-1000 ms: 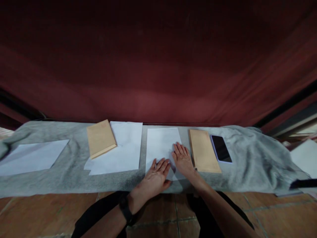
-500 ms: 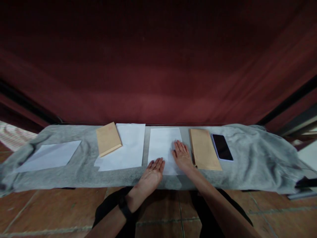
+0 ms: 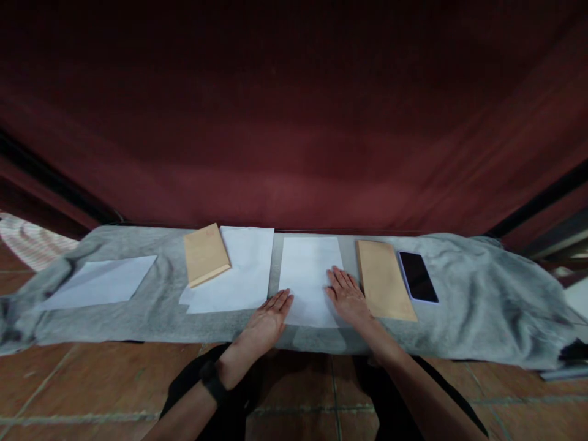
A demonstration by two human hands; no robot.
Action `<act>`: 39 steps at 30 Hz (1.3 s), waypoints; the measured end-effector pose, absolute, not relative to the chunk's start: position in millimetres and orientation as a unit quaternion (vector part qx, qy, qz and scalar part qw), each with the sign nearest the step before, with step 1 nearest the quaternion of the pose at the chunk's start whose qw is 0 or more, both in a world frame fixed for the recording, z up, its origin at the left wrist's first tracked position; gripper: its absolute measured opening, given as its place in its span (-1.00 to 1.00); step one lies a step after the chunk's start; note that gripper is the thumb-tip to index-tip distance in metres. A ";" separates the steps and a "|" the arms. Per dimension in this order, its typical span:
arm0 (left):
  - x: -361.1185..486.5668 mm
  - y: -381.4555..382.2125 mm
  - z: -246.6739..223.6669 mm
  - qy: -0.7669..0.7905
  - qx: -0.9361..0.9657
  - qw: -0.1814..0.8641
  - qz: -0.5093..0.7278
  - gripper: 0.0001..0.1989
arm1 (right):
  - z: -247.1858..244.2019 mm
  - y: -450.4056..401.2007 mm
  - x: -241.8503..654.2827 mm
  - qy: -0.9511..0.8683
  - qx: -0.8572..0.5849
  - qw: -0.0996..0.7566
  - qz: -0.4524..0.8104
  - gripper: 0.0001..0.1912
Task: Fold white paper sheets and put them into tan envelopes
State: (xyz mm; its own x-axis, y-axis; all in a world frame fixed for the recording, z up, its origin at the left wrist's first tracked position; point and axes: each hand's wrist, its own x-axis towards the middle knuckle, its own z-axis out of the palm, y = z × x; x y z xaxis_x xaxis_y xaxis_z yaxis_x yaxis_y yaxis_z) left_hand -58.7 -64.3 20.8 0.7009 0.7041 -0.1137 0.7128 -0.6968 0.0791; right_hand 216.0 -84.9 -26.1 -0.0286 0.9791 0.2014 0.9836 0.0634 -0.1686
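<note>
Left hand (image 3: 267, 320) shifted outward to the lower left edge of the middle white sheet (image 3: 309, 263)

Since the earlier frame the left hand has slid left across the paper, while the right hand (image 3: 348, 298) has kept much the same place near the sheet's right edge. Both lie palm down — the left with its fingers extended and close together, the right with its fingers extended and slightly apart. Neither is clamped on anything.

The middle white sheet lies flat on the grey cloth (image 3: 160, 318), between a group of overlapping white papers (image 3: 250, 263) on the left and a long tan packet (image 3: 386, 278) on the right. Just beyond that packet rests a phone (image 3: 418, 277), dark screen up. A shorter tan packet (image 3: 206, 254) sits tilted on the overlapping papers, and another white sheet (image 3: 103, 282) lies farther left. A dark wristband (image 3: 214, 383) circles the left wrist — below it, tiled floor (image 3: 92, 380); behind the cloth, a dark red surface (image 3: 275, 153).
</note>
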 end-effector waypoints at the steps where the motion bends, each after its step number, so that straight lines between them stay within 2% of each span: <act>1: -62.3 -62.1 21.8 0.376 0.924 0.067 -0.034 -0.35 | -26.1 -85.6 218.4 -0.715 -0.686 0.133 -0.008 -0.45; 6: -71.5 -53.7 18.3 0.371 0.918 0.140 0.009 -0.33 | -27.3 -86.5 222.6 -0.714 -0.687 0.134 0.005 -0.46; 11: -75.9 -44.1 5.1 0.381 0.887 0.240 0.102 -0.28 | -25.3 -86.2 227.2 -0.721 -0.679 0.134 0.027 -0.47; 13: -77.2 -39.3 3.5 0.383 0.873 0.270 0.132 -0.35 | -22.8 -86.0 231.6 -0.729 -0.670 0.134 0.043 -0.47; 16: -76.8 -32.3 10.6 0.390 0.855 0.302 0.161 -0.59 | -17.6 -84.9 240.6 -0.739 -0.653 0.147 0.078 -0.44; 19: -73.4 -25.2 25.0 0.419 0.815 0.342 0.207 -0.76 | -11.0 -82.5 251.2 -0.725 -0.645 0.195 0.142 -0.42; 26: -58.4 4.2 45.5 0.478 0.696 0.414 0.340 -0.70 | 7.6 -73.9 270.8 -0.592 -0.633 0.360 0.345 -0.62; 31: -48.5 17.2 44.5 0.460 0.686 0.432 0.363 -0.70 | 16.2 -74.3 272.5 -0.578 -0.613 0.353 0.408 -0.63; 34: -50.4 18.3 38.4 0.466 0.681 0.435 0.361 -0.70 | 16.7 -76.7 270.0 -0.586 -0.616 0.346 0.396 -0.60; 39: -48.4 28.5 20.7 0.464 0.670 0.465 0.345 -0.64 | 12.3 -71.7 261.6 -0.592 -0.607 0.381 0.367 -0.62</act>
State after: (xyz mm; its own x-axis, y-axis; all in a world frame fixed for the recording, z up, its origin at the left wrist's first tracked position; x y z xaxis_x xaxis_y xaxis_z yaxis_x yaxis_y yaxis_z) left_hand -48.4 28.5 20.7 0.3308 0.9432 0.0309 0.3016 -0.1367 0.9436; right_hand 261.6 -71.7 12.3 0.0285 0.9996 0.0059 0.4397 -0.0072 -0.8981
